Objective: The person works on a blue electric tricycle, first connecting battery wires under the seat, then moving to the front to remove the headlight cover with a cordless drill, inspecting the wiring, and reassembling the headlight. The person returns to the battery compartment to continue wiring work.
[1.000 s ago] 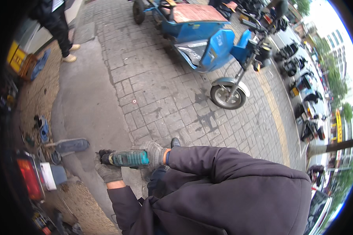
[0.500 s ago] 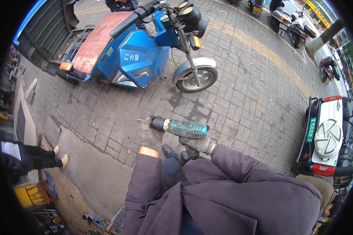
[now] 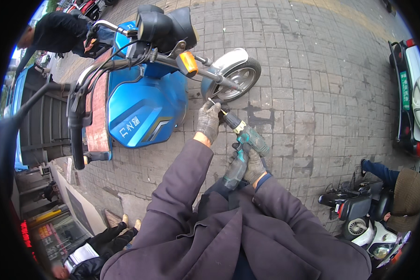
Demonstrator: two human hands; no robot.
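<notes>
My right hand [image 3: 254,165], in a grey work glove, is closed around the handle of a teal and black cordless drill [image 3: 252,137]. The drill tilts up and left, with a thin bit in its black chuck. Just left of the chuck, my left hand [image 3: 207,123], in a similar glove, has its fingers pinched together. A small, pale, thin piece [image 3: 211,100] sticks out at the fingertips; its kind is too small to make out. Close beyond both hands stands the front wheel [image 3: 240,80] of a blue cargo tricycle [image 3: 147,107].
The tricycle's handlebar [image 3: 77,126] and orange turn signal [image 3: 187,64] jut out at left. A person [image 3: 60,32] in dark clothes leans beside it. Another person [image 3: 98,247] is at lower left. Paving, a parked white vehicle [image 3: 417,84] and scooters [image 3: 359,210] lie to the right.
My left hand has come off the chuck and moved ahead. The drill has turned from sideways to pointing forward and left. The tricycle is now closer, and a leaning person shows beside it.
</notes>
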